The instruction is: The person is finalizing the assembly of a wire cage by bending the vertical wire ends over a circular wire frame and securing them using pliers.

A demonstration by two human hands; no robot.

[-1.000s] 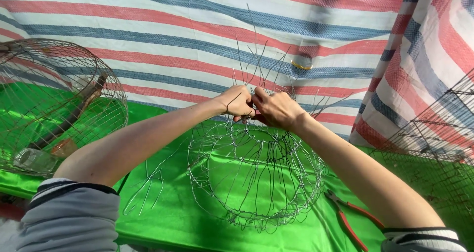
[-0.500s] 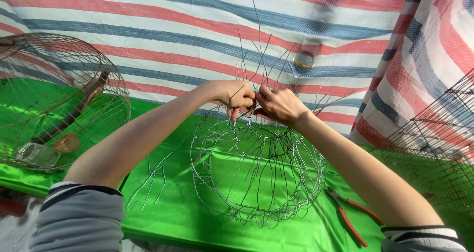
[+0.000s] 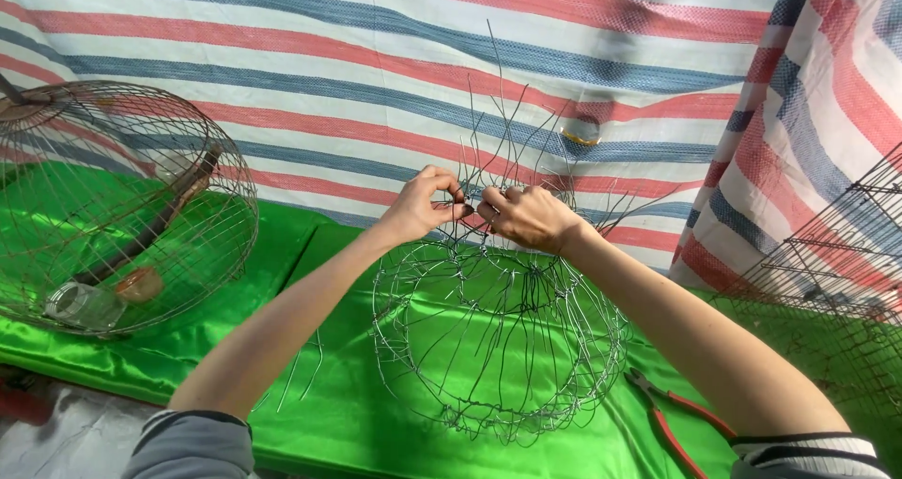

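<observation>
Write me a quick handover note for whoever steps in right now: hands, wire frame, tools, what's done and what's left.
Left hand: fingers pinch a wire at the top of the round wire frame.
Right hand: grips the wires right beside it, hands nearly touching.
Frame lies on the green cloth; rings and ribs are joined, loose wire ends stick up above the hands, still untied.
Red-handled pliers lie by the right forearm.
A finished round cage sits to the left.

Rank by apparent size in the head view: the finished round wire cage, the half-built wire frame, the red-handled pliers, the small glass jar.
1. Finished round wire cage and half-built wire frame: look about alike, so no ranking between them.
2. Red-handled pliers, partly hidden by the arm.
3. Small glass jar inside the cage.
</observation>
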